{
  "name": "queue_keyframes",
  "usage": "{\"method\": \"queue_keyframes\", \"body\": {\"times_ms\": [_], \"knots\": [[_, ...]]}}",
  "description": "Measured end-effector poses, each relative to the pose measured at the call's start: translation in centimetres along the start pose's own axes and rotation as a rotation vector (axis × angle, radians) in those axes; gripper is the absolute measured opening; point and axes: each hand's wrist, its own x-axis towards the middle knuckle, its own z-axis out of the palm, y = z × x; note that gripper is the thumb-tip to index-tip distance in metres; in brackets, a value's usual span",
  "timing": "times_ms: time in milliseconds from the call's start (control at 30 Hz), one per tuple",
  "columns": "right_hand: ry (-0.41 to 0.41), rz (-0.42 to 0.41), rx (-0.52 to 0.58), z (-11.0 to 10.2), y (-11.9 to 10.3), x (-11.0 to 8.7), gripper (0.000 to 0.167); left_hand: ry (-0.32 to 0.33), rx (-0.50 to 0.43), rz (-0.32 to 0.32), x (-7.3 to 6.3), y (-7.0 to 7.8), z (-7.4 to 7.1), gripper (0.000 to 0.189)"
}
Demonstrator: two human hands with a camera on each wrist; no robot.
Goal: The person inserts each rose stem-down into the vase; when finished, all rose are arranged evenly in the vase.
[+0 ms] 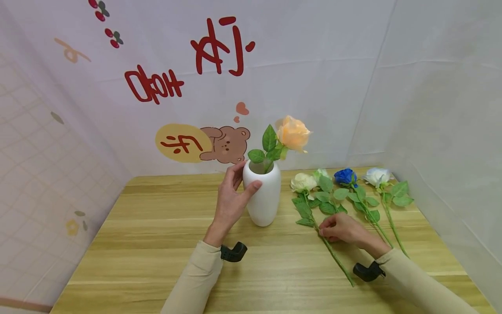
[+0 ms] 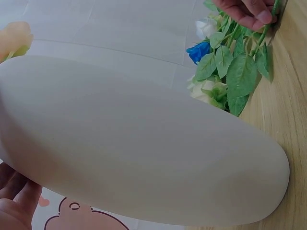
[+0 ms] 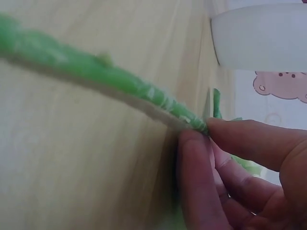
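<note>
A white vase stands upright on the table, with one peach rose leaning to the right out of its mouth. My left hand grips the vase near the rim, thumb on the front and fingers round the left side. To the right, my right hand pinches the green stem of a cream-white rose between thumb and fingertips. That rose lies along the tabletop, its bloom pointing toward the back. In the left wrist view the vase hides most of my left hand.
Beyond my right hand lie a blue rose, a pale blue-white rose and another pale bloom close to the cream-white one. Their leaves overlap. A printed cloth wall rises behind the wooden table, with another wall at the right.
</note>
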Motion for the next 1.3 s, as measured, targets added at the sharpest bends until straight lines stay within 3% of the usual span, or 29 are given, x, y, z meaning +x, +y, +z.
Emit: {"method": "queue_keyframes", "body": {"times_ms": [433,600,900,1300], "knots": [[0.124,-0.032,-0.011,0.0,-1.4,0.1,0.026,0.006,-0.003,-0.004,0.2,0.1,0.0,0.064],[0.153,-0.059,0.064,-0.2,-2.4,-0.1,0.030,0.004,-0.010,-0.005,0.1,0.2,-0.1,0.066],[0.206,-0.080,0.058,-1.1,-4.9,-1.3,0.039,0.003,-0.021,-0.002,0.0,0.2,-0.2,0.073],[0.368,-0.131,0.074,-3.5,-8.4,-3.4,0.044,0.004,-0.018,-0.003,0.0,0.0,0.0,0.077]]}}
